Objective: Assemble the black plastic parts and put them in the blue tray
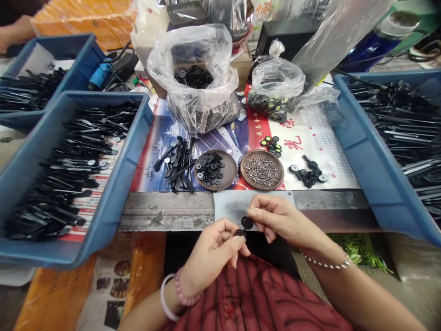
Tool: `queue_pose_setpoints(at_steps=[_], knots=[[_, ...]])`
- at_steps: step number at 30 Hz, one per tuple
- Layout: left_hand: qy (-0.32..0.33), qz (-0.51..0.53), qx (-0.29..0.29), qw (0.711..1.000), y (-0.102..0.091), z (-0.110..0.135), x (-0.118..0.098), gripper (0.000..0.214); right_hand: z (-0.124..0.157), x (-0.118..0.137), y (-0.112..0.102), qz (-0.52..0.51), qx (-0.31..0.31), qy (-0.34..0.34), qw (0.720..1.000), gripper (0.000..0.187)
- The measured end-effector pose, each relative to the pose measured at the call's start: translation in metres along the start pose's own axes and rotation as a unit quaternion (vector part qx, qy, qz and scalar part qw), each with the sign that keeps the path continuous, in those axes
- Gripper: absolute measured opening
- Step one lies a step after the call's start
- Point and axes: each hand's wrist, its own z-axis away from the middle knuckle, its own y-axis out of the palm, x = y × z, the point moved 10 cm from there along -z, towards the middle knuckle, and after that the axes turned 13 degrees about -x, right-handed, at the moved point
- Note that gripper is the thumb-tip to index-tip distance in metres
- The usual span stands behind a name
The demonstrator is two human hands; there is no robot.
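Close to my body, over the bench's front edge, my left hand [217, 242] pinches a small black part [240, 233], mostly covered by the fingers. My right hand [275, 216] is closed on a black disc-shaped part [247, 223] just above it. Whether the two parts touch I cannot tell. Beyond the hands, a round brown dish [225, 170] contains small black discs, and another dish [262, 184] is full of small metal rivets or pins. Black long-handled pieces [179, 168] lie to the left; several short black pieces with round heads [308, 172] lie to the right.
Blue bins with black strip-like parts stand at left [115, 202] and right [374, 138]; another blue bin [90, 50] is behind. Clear plastic bags [206, 103] [275, 76] of black parts sit at the back. A person's arm [15, 34] shows at the far left.
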Motion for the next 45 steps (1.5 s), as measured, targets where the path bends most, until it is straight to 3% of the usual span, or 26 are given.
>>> queue_pose_setpoints(at_steps=[7, 18, 21, 26, 31, 37, 45], knots=[[0.002, -0.016, -0.011, 1.000, 0.000, -0.001, 0.000, 0.024, -0.001, 0.004, 0.000, 0.007, 0.016, -0.002, 1.000, 0.045], [0.032, -0.092, -0.027, 0.995, 0.001, -0.003, 0.006, 0.018, 0.010, 0.000, 0.014, 0.148, 0.018, -0.064, 0.987, 0.039], [0.021, -0.046, -0.010, 0.999, 0.005, -0.002, 0.009, 0.026, 0.008, -0.009, 0.016, 0.083, 0.011, -0.036, 0.996, 0.043], [-0.002, 0.054, 0.013, 0.998, 0.011, 0.003, 0.005, 0.045, 0.005, -0.007, 0.011, -0.033, -0.045, -0.053, 0.997, 0.048], [-0.016, 0.045, 0.011, 0.999, 0.009, 0.008, 0.008, 0.045, 0.009, -0.003, 0.012, -0.017, -0.087, -0.081, 0.993, 0.045], [-0.003, 0.053, -0.020, 0.998, 0.010, 0.012, 0.000, 0.045, 0.023, 0.001, 0.017, -0.041, -0.179, -0.116, 0.976, 0.044], [0.023, 0.056, -0.009, 0.998, 0.011, 0.012, -0.012, 0.043, 0.020, -0.001, 0.026, -0.086, -0.149, -0.109, 0.979, 0.041]])
